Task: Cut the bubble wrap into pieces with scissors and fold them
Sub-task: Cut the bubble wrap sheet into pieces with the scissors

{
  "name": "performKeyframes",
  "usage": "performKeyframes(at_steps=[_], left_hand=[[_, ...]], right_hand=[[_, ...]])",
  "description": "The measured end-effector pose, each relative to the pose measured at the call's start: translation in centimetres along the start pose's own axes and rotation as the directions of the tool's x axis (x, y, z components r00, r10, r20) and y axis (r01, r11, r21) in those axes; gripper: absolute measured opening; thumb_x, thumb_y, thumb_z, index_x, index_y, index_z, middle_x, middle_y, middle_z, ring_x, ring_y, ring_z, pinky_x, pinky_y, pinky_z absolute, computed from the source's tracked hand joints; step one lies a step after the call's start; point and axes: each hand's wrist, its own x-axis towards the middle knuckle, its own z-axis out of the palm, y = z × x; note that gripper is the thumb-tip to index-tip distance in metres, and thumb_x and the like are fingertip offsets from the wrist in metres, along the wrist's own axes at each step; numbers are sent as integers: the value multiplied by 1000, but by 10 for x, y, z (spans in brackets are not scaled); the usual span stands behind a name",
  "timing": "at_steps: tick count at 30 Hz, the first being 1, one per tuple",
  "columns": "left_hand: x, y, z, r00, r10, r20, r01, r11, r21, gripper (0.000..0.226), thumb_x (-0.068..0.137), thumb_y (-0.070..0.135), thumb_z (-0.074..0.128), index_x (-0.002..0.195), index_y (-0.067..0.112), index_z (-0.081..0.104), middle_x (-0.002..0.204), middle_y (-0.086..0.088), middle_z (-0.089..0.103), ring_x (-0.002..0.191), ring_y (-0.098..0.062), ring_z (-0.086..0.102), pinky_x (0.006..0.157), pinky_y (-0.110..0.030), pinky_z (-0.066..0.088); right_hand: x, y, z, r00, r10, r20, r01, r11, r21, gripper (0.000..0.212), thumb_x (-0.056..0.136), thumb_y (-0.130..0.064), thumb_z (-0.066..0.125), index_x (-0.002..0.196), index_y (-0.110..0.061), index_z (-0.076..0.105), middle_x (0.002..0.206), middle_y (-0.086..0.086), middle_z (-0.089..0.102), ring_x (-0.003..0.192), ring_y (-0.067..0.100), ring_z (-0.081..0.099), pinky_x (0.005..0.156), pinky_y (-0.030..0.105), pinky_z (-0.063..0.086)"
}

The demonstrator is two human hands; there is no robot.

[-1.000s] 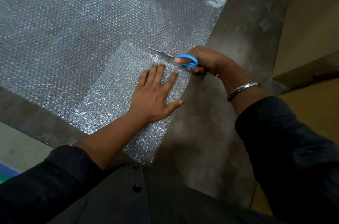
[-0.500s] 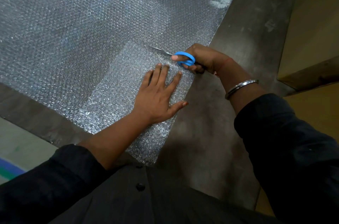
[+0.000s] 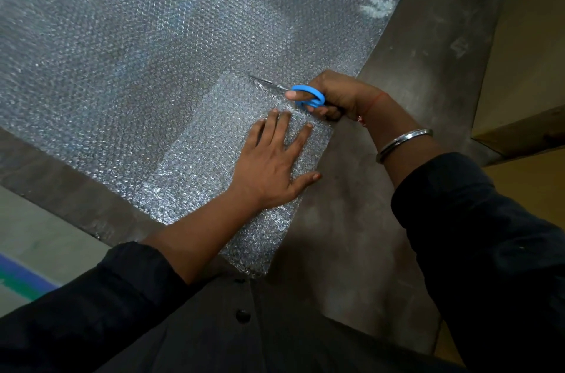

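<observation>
Two hands share the cutting step: the right hand (image 3: 339, 94) is curled through the blue handles of the scissors (image 3: 301, 95), its grip clamped on them, while the left hand (image 3: 272, 164) lies flat with straight, spread fingers pressing the bubble wrap (image 3: 128, 45) down onto the grey surface (image 3: 351, 238). The blades point away from the right grip toward the far left, running along the far edge of a doubled, brighter panel of wrap (image 3: 220, 158); whether the blades stand apart or together cannot be told. The left fingertips (image 3: 308, 126) rest just beside the scissor handles, on the near side of the cut line. Judged from this layout, the cut should proceed in short strokes with the lower blade kept under the sheet, and the holding hand should keep the film taut without letting its fingertips cross into the blade path. The thin film is likely to bunch or tear off-line if tension drops, so the flat hand should press near the cut but stay clear of the steel. The wrap covers most of the surface beyond and to the left of both hands. No container can be identified; a tan form (image 3: 526, 82) stands beyond the right wrist, its contents not visible.
</observation>
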Motion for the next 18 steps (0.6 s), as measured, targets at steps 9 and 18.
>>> performKeyframes(at_steps=[9,18], left_hand=[[1,0,-1,1000,4,-1,-4,1000,-9,94,99,86,20,172,28,14,176,-24,12,165,-42,5,131,-59,11],[1,-1,-2,1000,7,-11,-7,1000,-9,95,98,86,20,172,27,16,175,-25,15,164,-43,8,130,-59,13]], right_hand=[[10,-16,2,997,78,10,-78,997,27,70,73,-74,84,55,-14,52,51,9,40,42,15,25,52,29,17],[18,-27,3,994,100,48,-99,995,-11,79,55,-81,90,56,-12,51,53,9,39,42,15,24,48,25,18]])
